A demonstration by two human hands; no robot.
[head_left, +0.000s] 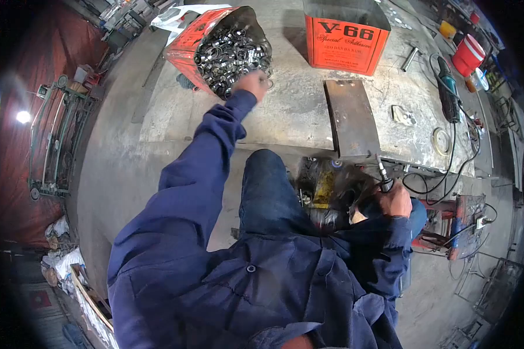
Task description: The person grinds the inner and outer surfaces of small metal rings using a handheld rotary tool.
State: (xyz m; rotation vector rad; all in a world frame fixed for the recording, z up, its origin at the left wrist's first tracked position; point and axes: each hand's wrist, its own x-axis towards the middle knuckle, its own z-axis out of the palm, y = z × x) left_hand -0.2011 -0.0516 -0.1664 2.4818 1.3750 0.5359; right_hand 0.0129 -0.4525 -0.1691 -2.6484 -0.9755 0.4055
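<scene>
My left hand (251,85), slightly blurred, is at the lower right edge of the tilted red tin (186,46). Its fingers are closed on a small metal ring (269,84). Many metal rings (230,57) fill the tin's mouth. Low on the right, my right hand (396,201) is wrapped round a tool with a dark chuck (385,184) and a bright metal bit that points up. The bit's tip is close to the near end of a flat steel plate (355,119), which lies on the worktable (297,110). The tool's body is mostly hidden by my hand.
A red Y-66 tin (347,46) stands at the table's back. Right of the plate are a metal bolt-like piece (411,59), a roll of tape (441,141) and a corded grinder (449,93) with looping cable. A red-and-white bucket (468,55) stands farther right.
</scene>
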